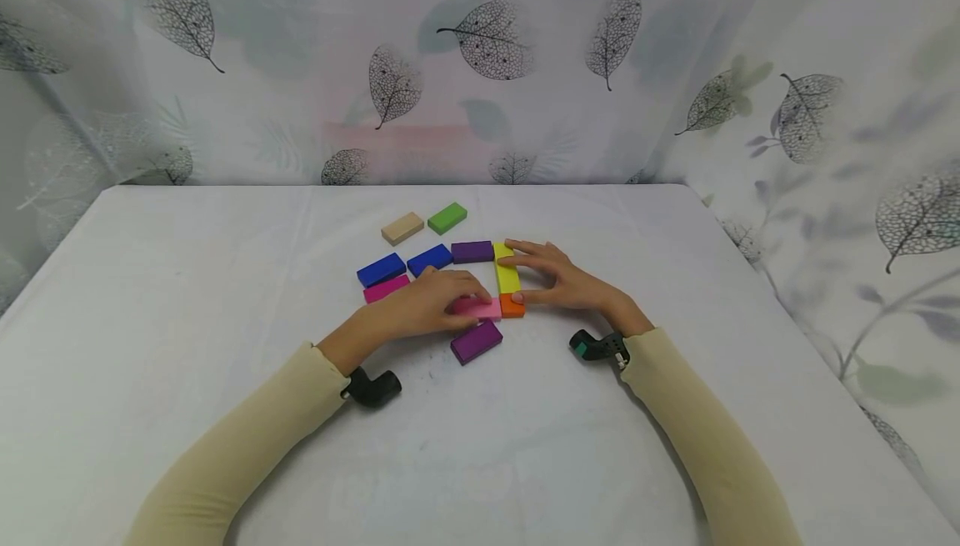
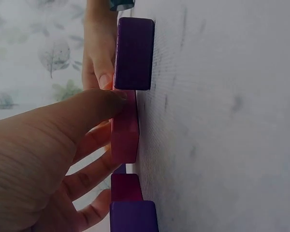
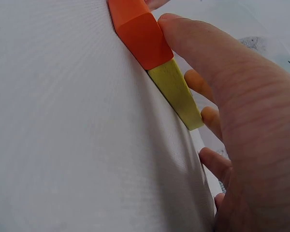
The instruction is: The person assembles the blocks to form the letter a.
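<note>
My left hand [image 1: 431, 304] pinches a pink block [image 1: 480, 308], with the thumb on its near side [image 2: 130, 135] and fingers behind it. The pink block lies against an orange block [image 1: 513, 306]. My right hand [image 1: 566, 279] has its thumb touching the orange block [image 3: 142, 41] and its other fingers spread beside a yellow block [image 1: 507, 269]. That yellow block runs back from the orange one to a purple block [image 1: 472, 252]. Nearer me lies another purple block [image 1: 476, 342], set at a slant.
Two blue blocks [image 1: 382, 269] and a magenta block [image 1: 386, 288] lie left of the purple one. Behind them sit a beige block [image 1: 402, 228] and a green block [image 1: 447, 218]. The white table [image 1: 480, 463] meets a leaf-patterned cloth [image 1: 285, 54] at its far edge.
</note>
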{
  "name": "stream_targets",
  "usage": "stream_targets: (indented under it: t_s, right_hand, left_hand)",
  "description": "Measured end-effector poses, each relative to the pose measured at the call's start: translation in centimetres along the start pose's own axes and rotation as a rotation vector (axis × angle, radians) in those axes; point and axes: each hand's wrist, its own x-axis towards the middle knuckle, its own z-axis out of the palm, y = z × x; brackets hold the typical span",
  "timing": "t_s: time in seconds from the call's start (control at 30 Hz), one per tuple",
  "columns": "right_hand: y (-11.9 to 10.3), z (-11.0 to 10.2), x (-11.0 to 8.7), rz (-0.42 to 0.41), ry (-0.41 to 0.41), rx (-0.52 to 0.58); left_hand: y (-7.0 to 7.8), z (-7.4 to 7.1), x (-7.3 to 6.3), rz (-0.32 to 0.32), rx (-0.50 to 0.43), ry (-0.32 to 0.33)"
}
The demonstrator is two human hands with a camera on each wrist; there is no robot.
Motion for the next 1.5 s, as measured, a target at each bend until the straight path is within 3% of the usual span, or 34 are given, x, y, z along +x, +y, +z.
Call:
stream_targets:
  t_s: [0.63,1.0,1.33,1.5]
  right_hand:
    - [-0.2,-0.1,0.0,0.007,0.001,-0.002]
    - [0.1,0.1,0.0,0.006,0.001,-0.003]
    - [-0.3,0.0,-0.1,0.015,0.000,-0.005]
    - [-0.3,0.0,0.0,0.020,-0.006,-0.004]
  left_hand:
    - [0.1,-0.2,-0.2,0.023,0.039,0.029]
    - [-0.3,-0.6,-1.6,-0.006,0.056,0.081]
    - [-0.9,-1.1,-2.8,-0.059,0.079,0.087]
    - [-1.2,-1.2,-3.6,-0.047,0.109,0.111]
